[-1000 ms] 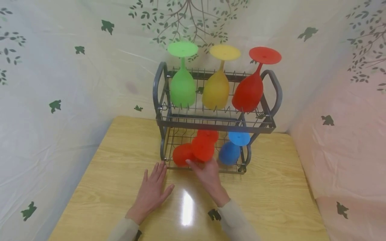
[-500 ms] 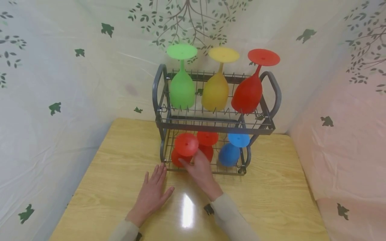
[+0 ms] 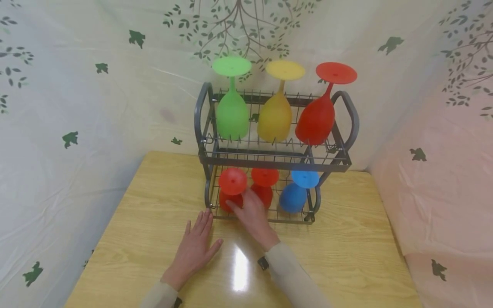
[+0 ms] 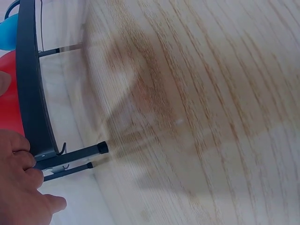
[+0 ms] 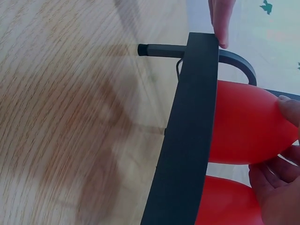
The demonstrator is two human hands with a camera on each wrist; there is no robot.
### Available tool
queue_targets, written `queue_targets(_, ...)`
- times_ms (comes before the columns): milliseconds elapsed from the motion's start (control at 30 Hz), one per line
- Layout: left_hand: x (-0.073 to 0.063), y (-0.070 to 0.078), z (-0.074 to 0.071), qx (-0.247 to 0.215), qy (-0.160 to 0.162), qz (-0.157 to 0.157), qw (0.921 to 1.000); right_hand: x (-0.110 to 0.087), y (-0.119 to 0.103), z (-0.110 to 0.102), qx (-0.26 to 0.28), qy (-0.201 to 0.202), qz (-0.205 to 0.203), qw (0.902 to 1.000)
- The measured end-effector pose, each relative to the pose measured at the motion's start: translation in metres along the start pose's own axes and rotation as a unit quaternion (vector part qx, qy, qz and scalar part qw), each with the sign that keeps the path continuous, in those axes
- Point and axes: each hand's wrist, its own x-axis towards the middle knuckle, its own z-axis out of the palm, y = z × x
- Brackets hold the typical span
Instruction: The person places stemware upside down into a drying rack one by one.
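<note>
On the lower tier of a black two-tier dish rack (image 3: 277,164), an upside-down red wine glass (image 3: 233,180) stands at the left. My right hand (image 3: 254,216) holds its bowl between thumb and fingers; in the right wrist view the bowl (image 5: 248,124) sits just behind the rack's front rail. Close beside it is a second upside-down red wine glass (image 3: 265,176), partly hidden by that hand. A blue wine glass (image 3: 292,197) leans at the right. My left hand (image 3: 192,252) lies with extended fingers, their tips touching the rack's front left corner.
The upper tier carries upside-down green (image 3: 233,115), yellow (image 3: 275,117) and red (image 3: 316,119) wine glasses, the red one tilted. It overhangs the lower tier. Beneath the rack is a wooden table (image 3: 339,256), with leaf-patterned cloth (image 3: 165,85) behind and at the sides.
My right hand has carried the red wine glass leftward from in front of the second red one, and its base has tipped back to more upright. The left hand stays at the rack corner.
</note>
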Motion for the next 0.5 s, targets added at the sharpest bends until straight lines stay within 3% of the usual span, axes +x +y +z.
queue_targets(500,0.0002,0.0003,0.0015,0.000,0.003,0.000,1.0000,0.0017,0.0006,0.0073,-0.011,-0.016,0.028,0.9994)
